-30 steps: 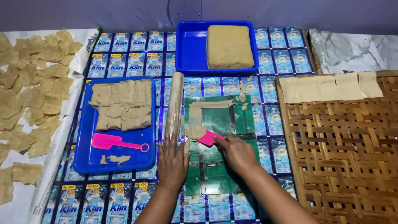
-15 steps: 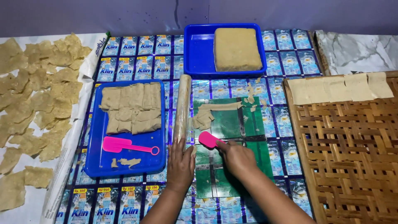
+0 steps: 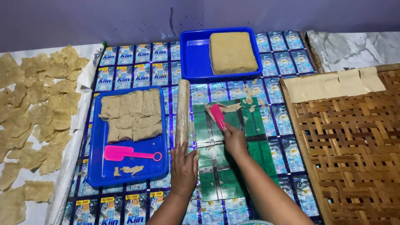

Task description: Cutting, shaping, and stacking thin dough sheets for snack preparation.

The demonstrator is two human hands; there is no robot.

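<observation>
My right hand (image 3: 234, 139) grips a pink scraper (image 3: 217, 116) whose blade rests on dough bits at the top of a green plastic sheet (image 3: 221, 166). Flat on that sheet's left edge lies my left hand (image 3: 183, 164), fingers spread, just below the lower end of a wooden rolling pin (image 3: 182, 111) wrapped in plastic. Thin scraps of dough (image 3: 248, 96) lie at the sheet's far edge.
A blue tray (image 3: 96, 166) on the left holds stacked dough sheets (image 3: 130, 114) and a second pink spatula (image 3: 130, 154). Another blue tray (image 3: 194, 58) carries a dough block (image 3: 232, 52). Flat dough squares (image 3: 333, 83) sit on a woven bamboo rack (image 3: 354, 150). Dried pieces (image 3: 37, 112) cover the left.
My right hand has pushed the pink scraper up the green sheet, from its left-middle part to the dough bits at the top. The left hand stays beside the rolling pin.
</observation>
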